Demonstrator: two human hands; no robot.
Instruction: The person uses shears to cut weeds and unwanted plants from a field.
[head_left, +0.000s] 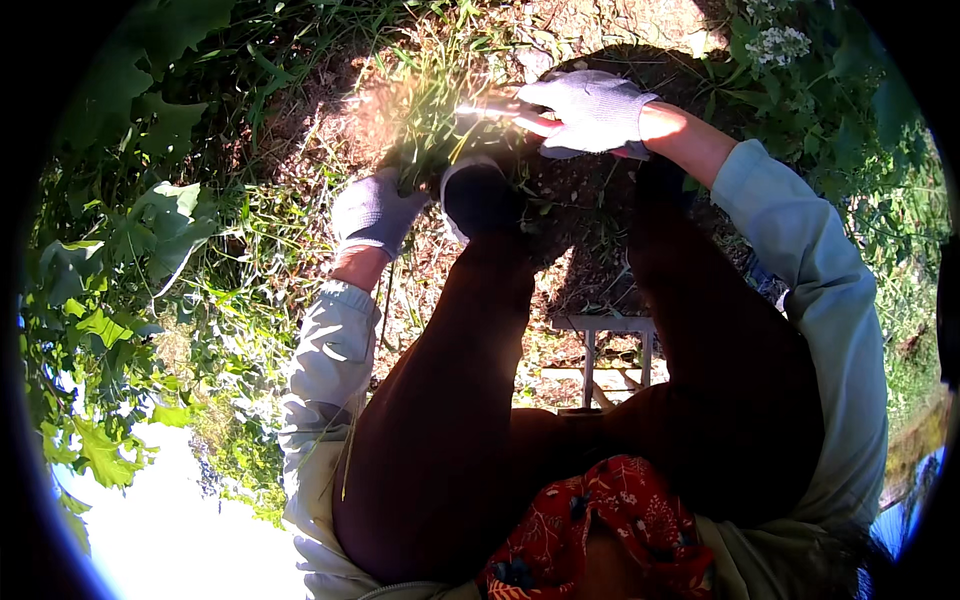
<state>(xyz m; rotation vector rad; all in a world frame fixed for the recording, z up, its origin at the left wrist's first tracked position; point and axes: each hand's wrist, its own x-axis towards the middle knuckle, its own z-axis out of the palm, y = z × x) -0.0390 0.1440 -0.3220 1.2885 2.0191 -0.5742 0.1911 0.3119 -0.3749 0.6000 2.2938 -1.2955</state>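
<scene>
My left hand (379, 210), in a pale knitted work glove, is at the base of a tuft of long green grass (431, 127), just left of my shoe (480, 195). Its fingertips are partly hidden by the grass, and the near end of the tuft lies at its thumb. To the right, my right hand (589, 112), in a matching glove, is closed around the pinkish handle of a hand tool (532, 120). The tool's bright, blurred metal part points left into the grass; its exact kind cannot be told.
Leafy plants (165, 225) crowd the left side, and white flowers (780, 45) grow at the upper right. Bare soil with cut stems (592, 187) lies between my feet. A light metal frame of a low seat (604, 322) stands between my legs.
</scene>
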